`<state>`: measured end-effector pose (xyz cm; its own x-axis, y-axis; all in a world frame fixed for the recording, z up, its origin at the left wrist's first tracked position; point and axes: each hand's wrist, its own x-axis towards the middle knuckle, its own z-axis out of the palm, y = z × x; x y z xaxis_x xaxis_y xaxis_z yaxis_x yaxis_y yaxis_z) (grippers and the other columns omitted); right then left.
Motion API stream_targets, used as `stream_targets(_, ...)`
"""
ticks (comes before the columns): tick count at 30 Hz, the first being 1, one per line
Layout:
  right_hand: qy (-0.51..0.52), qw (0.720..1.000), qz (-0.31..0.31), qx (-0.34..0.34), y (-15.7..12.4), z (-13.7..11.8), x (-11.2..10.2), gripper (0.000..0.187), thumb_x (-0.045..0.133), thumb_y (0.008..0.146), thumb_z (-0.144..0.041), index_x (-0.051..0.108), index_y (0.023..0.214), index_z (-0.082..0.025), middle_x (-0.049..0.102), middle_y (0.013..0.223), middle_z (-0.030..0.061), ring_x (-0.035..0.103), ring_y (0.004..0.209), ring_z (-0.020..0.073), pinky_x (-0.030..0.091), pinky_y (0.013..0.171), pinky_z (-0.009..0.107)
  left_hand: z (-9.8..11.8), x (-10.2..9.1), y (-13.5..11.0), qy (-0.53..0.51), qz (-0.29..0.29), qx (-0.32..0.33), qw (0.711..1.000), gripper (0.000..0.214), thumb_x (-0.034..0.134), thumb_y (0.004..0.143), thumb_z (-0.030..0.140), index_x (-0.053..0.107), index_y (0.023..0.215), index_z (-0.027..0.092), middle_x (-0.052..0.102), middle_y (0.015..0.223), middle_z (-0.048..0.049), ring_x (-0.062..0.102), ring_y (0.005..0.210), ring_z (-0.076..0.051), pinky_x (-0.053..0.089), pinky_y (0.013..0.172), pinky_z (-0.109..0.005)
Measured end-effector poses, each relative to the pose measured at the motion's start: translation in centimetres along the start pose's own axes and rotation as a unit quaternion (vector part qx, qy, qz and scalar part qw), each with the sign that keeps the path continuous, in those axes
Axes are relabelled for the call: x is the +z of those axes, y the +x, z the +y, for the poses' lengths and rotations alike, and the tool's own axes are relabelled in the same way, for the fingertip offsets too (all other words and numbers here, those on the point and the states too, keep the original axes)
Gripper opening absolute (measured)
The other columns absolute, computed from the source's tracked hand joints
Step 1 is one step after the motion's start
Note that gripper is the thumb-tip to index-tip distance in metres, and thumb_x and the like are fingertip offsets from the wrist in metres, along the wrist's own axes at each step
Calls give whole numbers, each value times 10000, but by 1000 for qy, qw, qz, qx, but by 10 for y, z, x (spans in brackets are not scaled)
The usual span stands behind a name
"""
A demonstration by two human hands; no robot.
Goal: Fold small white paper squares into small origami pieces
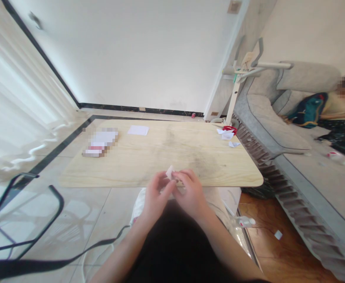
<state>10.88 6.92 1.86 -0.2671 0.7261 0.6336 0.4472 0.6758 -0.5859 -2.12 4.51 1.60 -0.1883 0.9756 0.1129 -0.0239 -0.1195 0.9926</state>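
Observation:
Over the near edge of a pale wooden table (148, 157), my two hands meet on a small folded piece of white paper (170, 172). My left hand (157, 192) pinches it from the left, thumb and fingers closed on it. From the other side, my right hand (191, 192) grips the paper with curled fingers. The finer folds are too small to make out. Farther back on the table lies a stack of white paper sheets (138, 130). Several folded white papers (227, 134) sit at the right end beside red-handled scissors (231, 129).
A blurred-out white and red item (100, 143) lies at the table's left. A grey sofa (314, 173) stands on the right, with a person (340, 104) seated there. A black metal frame (51, 212) is at the left, and a plastic bottle (246, 222) is below the table.

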Motion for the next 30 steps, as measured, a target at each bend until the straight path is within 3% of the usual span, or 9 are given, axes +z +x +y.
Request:
stream_targets(4,36,999,0,5,0,-4,-4,375,567,808,-116,563,1154,-260,597,1013,66,594,904,200,528,792,362,3,-4,4,-22,26,-23,999,261,599,847,356,627,1000,147,738,892,-73,703,827,-204,545,759,-318)
stream_targets(8,102,990,44,88,1,1,-11,341,585,816,-167,552,1147,-243,581,921,42,574,781,171,514,752,351,5,-9,6,-24,16,-39,999,269,583,853,369,640,970,134,728,770,-51,687,690,-179,539,681,-295)
stream_targets(13,270,940,-11,208,2,8,-7,277,582,842,-267,552,1115,-237,596,893,27,585,751,150,512,675,296,8,-6,1,11,-12,-30,999,312,602,846,353,599,1079,146,713,692,-15,671,632,-156,534,655,-268)
stream_targets(17,323,909,-39,262,6,7,-5,202,617,805,-317,607,975,-206,595,776,9,568,677,141,498,614,275,6,-7,-2,41,-34,-5,999,310,573,874,343,578,1134,174,715,736,-13,677,645,-151,539,672,-270)
stream_targets(21,353,892,-30,279,8,9,-7,204,650,770,-319,611,935,-206,574,693,-12,549,614,131,489,570,267,8,-11,-1,96,-77,43,991,214,527,900,314,672,999,192,716,799,-30,680,707,-157,534,701,-272)
stream_targets(24,345,897,-16,277,6,11,-7,183,652,772,-290,612,930,-208,582,725,-8,555,639,130,493,590,264,10,-14,0,125,-114,64,983,211,518,903,268,685,1016,203,722,833,-35,679,769,-163,527,758,-284)
stream_targets(30,359,891,-15,278,3,13,-6,185,653,778,-258,600,950,-215,597,774,-4,580,678,136,510,631,275,3,-15,0,163,-123,64,977,171,584,865,247,663,1013,212,717,870,-29,674,806,-168,518,776,-292)
